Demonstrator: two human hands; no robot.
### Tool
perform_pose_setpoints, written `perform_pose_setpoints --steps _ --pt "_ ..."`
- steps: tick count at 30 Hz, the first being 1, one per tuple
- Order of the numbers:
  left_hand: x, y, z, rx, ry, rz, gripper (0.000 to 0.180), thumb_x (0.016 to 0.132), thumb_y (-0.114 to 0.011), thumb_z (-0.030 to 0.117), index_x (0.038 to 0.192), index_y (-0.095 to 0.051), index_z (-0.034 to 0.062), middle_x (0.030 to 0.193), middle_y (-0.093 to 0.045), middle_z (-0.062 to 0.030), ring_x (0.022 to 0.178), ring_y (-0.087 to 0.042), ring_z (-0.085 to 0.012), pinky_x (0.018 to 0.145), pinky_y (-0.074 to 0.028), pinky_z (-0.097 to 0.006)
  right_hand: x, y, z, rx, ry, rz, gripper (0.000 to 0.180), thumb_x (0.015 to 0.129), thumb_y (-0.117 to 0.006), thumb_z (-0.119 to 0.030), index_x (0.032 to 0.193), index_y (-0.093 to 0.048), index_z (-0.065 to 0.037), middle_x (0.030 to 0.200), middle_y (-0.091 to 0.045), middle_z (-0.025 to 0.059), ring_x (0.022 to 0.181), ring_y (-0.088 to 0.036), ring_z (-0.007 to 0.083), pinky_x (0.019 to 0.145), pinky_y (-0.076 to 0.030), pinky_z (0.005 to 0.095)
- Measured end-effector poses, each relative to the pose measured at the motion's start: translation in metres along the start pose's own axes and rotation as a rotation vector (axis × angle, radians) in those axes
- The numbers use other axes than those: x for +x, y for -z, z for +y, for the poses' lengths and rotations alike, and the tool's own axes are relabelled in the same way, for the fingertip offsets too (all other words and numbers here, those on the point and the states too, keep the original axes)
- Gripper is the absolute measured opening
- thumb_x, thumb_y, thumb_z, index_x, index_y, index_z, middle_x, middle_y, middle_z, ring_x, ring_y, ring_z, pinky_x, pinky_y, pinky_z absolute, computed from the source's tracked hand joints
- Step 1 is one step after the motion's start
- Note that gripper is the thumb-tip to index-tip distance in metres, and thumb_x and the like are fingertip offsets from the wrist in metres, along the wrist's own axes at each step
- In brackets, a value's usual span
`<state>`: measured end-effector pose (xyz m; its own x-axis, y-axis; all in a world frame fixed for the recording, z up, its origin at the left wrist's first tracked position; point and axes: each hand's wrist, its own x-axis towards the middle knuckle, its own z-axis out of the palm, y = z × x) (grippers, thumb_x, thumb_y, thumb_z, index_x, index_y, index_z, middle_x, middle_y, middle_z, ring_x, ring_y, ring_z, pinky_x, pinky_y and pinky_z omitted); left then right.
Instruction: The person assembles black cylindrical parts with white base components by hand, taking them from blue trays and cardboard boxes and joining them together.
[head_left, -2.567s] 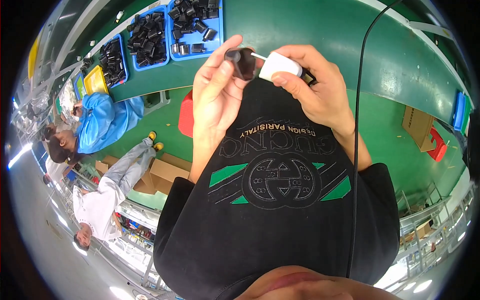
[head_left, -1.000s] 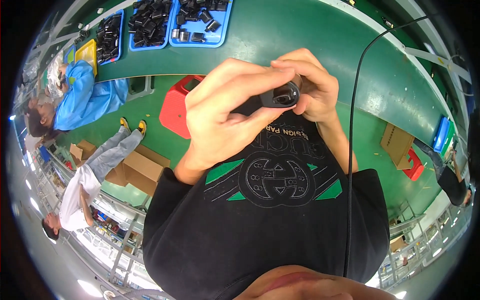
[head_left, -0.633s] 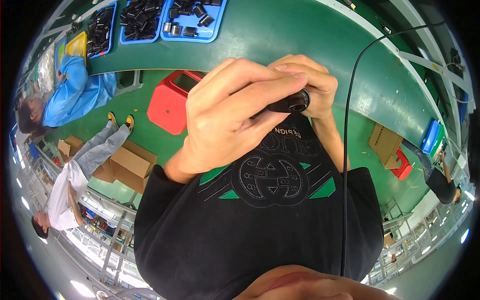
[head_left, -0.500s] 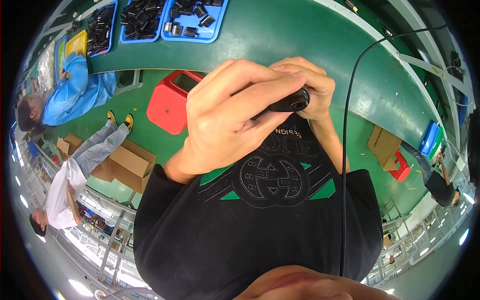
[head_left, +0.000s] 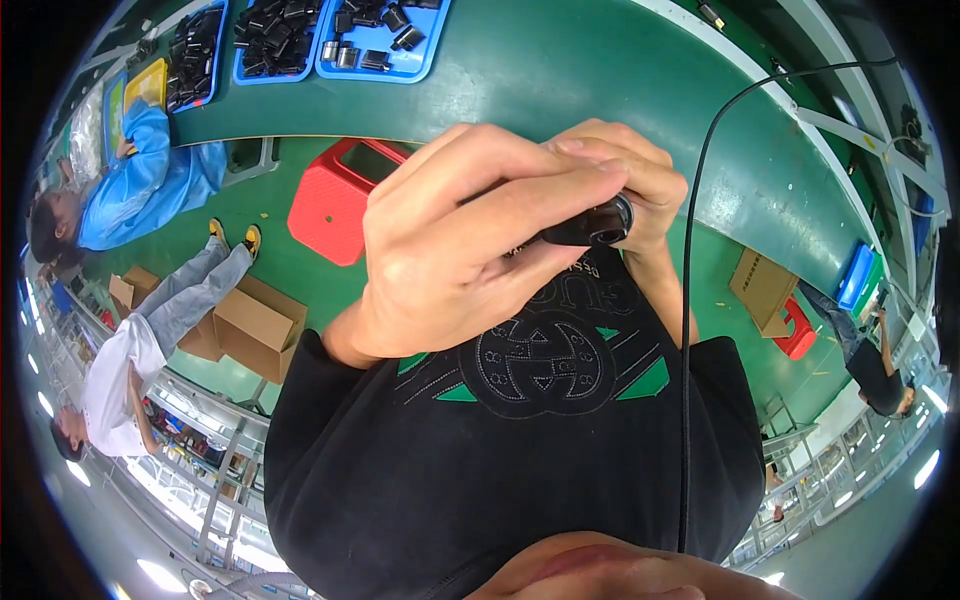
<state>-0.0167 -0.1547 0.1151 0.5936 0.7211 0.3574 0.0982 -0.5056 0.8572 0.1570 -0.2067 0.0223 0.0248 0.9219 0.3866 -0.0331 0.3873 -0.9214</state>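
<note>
My left hand (head_left: 450,240) is closed round a glossy black oblong piece (head_left: 590,225), held above the near edge of the bench in front of my chest. The end of the piece is rounded, with a dark round spot in it; the rest is covered by my left fingers. My right hand (head_left: 635,180) is closed at the far right end of the same piece, its fingertips against my left ones. Whether the right fingers pinch a second small part cannot be seen.
Blue trays (head_left: 432,60) of small black parts stand on the green bench (head_left: 560,70) at the far left. A black cable (head_left: 692,300) hangs at my right. A red stool (head_left: 325,215), cardboard boxes (head_left: 255,335) and people (head_left: 150,190) are beyond the bench edge.
Both hands and the black piece have shifted slightly right and down, and the end of the piece has turned a little. Both hands keep their hold.
</note>
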Motion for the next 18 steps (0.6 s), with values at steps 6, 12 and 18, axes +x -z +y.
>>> perform_pose_setpoints --steps 6,12,18 --pt "-0.003 0.003 0.002 -0.002 0.009 -0.026 0.048 0.057 -0.080 -0.007 0.103 -0.068 -0.0042 0.089 -0.063 -0.0135 0.077 -0.062 -0.0184 0.065 -0.051 -0.026 -0.001 -0.005 0.006 0.034 0.091 0.015 0.035 0.071 -0.076 -0.009 0.100 -0.067 0.006 0.096 -0.067 0.0165 0.079 -0.065 0.0206 0.064 -0.052 0.0277" --pt "-0.003 0.007 -0.001 -0.037 -0.076 -0.084 0.050 0.058 -0.077 -0.009 0.106 -0.066 -0.0069 0.092 -0.062 -0.0152 0.076 -0.062 -0.0201 0.065 -0.050 -0.026 0.003 -0.004 -0.009 -0.051 0.105 0.001 0.037 0.064 -0.074 -0.001 0.100 -0.067 0.006 0.094 -0.068 0.0161 0.079 -0.065 0.0217 0.065 -0.052 0.0287" --pt "-0.001 0.007 -0.004 -0.036 -0.116 -0.105 0.051 0.058 -0.076 -0.010 0.107 -0.065 -0.0083 0.093 -0.061 -0.0163 0.074 -0.061 -0.0199 0.064 -0.049 -0.026 0.007 0.001 -0.014 -0.096 0.066 -0.016 0.040 0.061 -0.073 0.002 0.100 -0.068 0.005 0.092 -0.068 0.0144 0.076 -0.065 0.0214 0.063 -0.052 0.0288"
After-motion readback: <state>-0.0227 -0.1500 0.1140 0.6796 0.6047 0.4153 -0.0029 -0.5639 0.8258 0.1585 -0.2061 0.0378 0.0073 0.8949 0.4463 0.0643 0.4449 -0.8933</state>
